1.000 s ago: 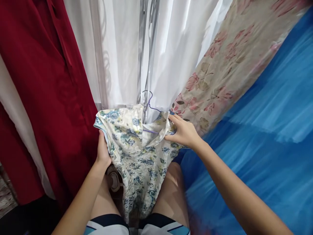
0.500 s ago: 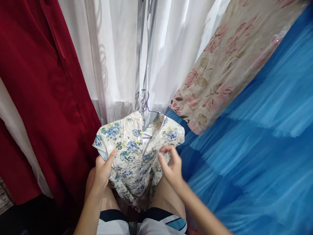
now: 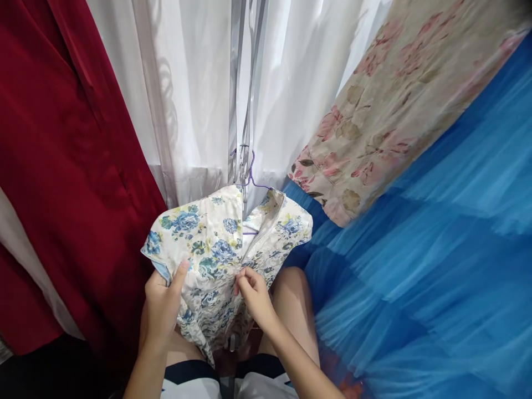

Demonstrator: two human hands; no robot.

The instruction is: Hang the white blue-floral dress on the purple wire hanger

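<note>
The left hand (image 3: 161, 302) grips the blue-flowered dress (image 3: 224, 249) by its side while the right hand (image 3: 253, 293) pinches its front, the dress hanging on a purple hanger (image 3: 250, 172).

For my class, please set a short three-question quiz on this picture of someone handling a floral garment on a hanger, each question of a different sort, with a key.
1. True or false: the left hand grips the blue-flowered garment near its sleeve edge.
2. What colour is the hanger hook? A green, B purple, C black.
3. Fill in: the right hand pinches the garment at its ___ opening.

Key: 1 true; 2 B; 3 front. The dark red garment hangs to the left, the blue tulle to the right.
</note>
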